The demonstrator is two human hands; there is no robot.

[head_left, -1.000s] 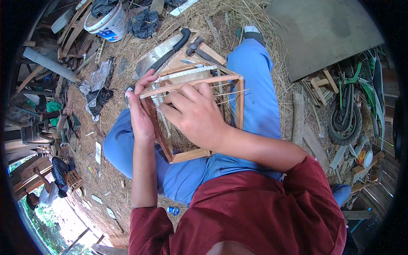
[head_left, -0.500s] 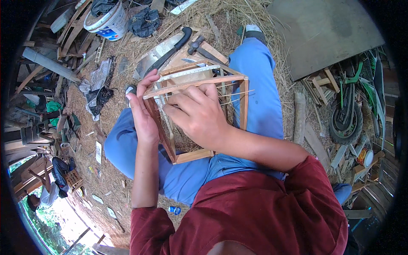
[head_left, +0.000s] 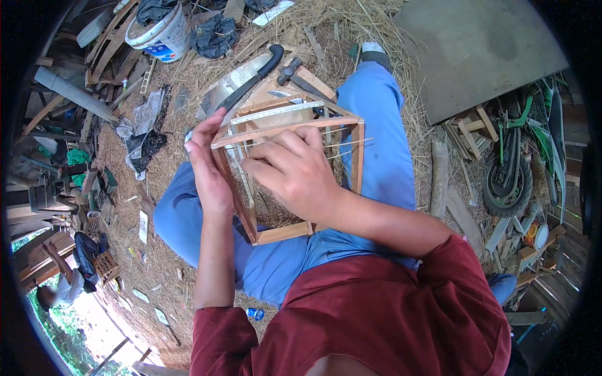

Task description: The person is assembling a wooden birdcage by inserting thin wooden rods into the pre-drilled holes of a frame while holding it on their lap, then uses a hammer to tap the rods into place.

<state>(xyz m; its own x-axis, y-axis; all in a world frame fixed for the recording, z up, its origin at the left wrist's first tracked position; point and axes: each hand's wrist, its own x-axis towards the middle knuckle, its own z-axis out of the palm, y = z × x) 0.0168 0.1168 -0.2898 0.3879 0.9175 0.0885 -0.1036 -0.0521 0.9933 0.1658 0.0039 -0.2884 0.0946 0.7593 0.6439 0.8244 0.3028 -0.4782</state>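
Observation:
An open box-shaped wooden frame made of thin strips rests tilted over my lap. My left hand presses along its left side, palm against the wood and fingers at the upper left corner. Inside the frame, my right hand is closed with fingers curled in a pinch. Thin sticks run from beneath that hand out past the frame's right side. The right fingertips are partly hidden, but they seem to grip one of these sticks. A pale strip with marks like a ruler lies across the frame's far part.
Beyond the frame lie a large knife with a black handle, a hammer and boards. A white bucket stands far left. A sheet panel and a wheel are at right. Another person is at lower left.
The frame's right side has shifted very slightly left and down. Both hands keep nearly the same place and grip.

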